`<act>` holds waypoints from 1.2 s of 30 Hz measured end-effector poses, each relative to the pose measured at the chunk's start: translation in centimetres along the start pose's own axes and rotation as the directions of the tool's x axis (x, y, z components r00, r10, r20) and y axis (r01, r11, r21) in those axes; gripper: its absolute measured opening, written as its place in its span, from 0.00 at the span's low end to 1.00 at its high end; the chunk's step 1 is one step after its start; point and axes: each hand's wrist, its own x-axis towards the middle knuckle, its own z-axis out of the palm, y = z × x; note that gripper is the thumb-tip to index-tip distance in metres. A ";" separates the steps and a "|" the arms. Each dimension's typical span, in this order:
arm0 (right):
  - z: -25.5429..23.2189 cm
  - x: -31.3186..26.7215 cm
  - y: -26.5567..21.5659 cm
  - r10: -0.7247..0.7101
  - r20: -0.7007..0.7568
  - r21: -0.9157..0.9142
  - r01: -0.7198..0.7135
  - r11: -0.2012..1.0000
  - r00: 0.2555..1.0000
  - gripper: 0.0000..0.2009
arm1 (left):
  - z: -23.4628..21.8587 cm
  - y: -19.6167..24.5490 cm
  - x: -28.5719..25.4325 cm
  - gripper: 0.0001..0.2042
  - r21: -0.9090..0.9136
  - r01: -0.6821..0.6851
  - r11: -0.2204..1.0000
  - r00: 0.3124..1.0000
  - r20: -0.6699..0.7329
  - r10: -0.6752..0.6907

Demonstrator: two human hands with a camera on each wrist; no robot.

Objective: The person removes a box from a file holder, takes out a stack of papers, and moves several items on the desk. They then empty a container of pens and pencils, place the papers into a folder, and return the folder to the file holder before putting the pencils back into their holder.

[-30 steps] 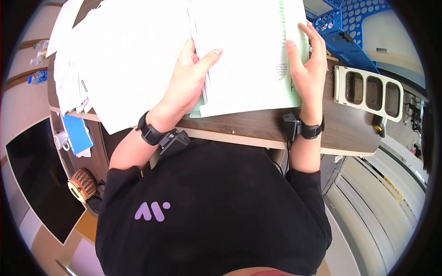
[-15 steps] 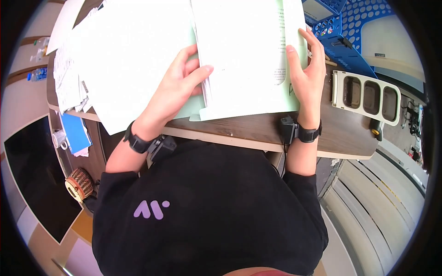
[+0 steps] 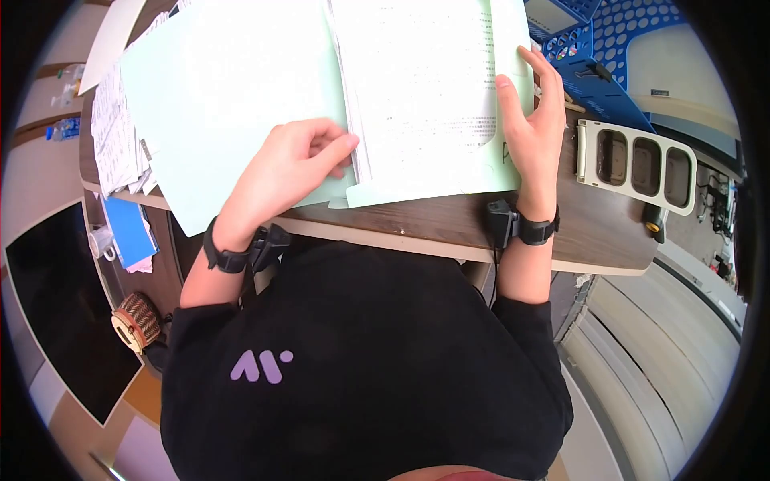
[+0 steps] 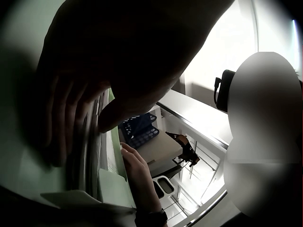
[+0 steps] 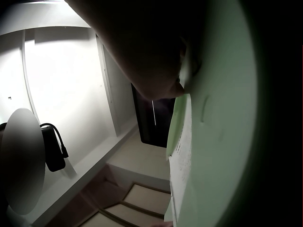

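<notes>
A pale green folder [image 3: 188, 128] lies opened out on the desk, with a stack of printed sheets [image 3: 425, 96] on its right side. My left hand [image 3: 285, 168] is at the stack's left edge, thumb tip against the edge and fingers loosely bent over the left cover. In the left wrist view the fingers of the left hand [image 4: 104, 85] hang down beside the stack. My right hand [image 3: 536, 132] holds the folder's right edge, thumb on the flap, fingers curved along the outer side. The right wrist view shows the hand [image 5: 151, 61] dark against the green cover.
Blue perforated holders [image 3: 605, 88] and a pale three-compartment tray [image 3: 585, 152] stand right of the folder. Loose papers [image 3: 116, 152] lie at the desk's left end. The desk's front edge [image 3: 385, 238] runs just below the folder.
My left hand has moved down and left, its thumb sliding off the sheets to their left edge, and its fingers have bent more. The right hand keeps its hold on the folder's edge.
</notes>
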 end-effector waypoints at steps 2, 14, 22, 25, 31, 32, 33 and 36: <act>0.0 -0.1 0.1 0.001 -0.001 0.001 -0.001 1.000 1.000 0.22 | -0.3 -0.3 -0.6 0.13 0.103 0.039 0.994 0.998 0.036 -0.043; 0.0 -0.1 -0.1 0.005 -0.008 0.001 -0.005 1.000 1.000 0.23 | 0.8 -0.9 0.1 0.14 0.247 -0.146 0.958 0.989 0.045 0.139; 0.1 -0.2 0.5 0.006 -0.016 0.020 -0.006 1.000 1.000 0.22 | 2.0 0.8 0.3 0.18 0.389 -0.163 0.907 0.964 -0.133 0.230; 0.1 -0.2 0.6 -0.013 -0.019 0.024 0.014 1.000 1.000 0.22 | 1.8 -0.1 0.8 0.18 0.379 -0.173 0.909 0.958 -0.148 0.244; 0.1 -0.2 1.0 -0.026 -0.021 0.004 0.026 1.000 0.999 0.22 | 1.8 0.7 0.4 0.17 0.425 -0.126 0.896 0.965 -0.156 0.210; 0.0 -0.5 1.0 -0.016 -0.014 -0.002 0.016 1.000 1.000 0.22 | 1.9 0.8 -0.1 0.16 0.417 -0.096 0.904 0.974 -0.147 0.171; 0.0 -0.6 1.1 -0.008 -0.013 -0.009 0.008 1.000 1.000 0.22 | 1.9 0.4 -0.5 0.15 0.339 -0.121 0.933 0.961 -0.196 0.195; -0.1 -0.6 1.0 0.015 -0.005 -0.007 -0.015 1.000 1.000 0.22 | -0.6 -2.3 -1.8 0.10 0.178 -0.247 0.953 0.885 -0.359 0.297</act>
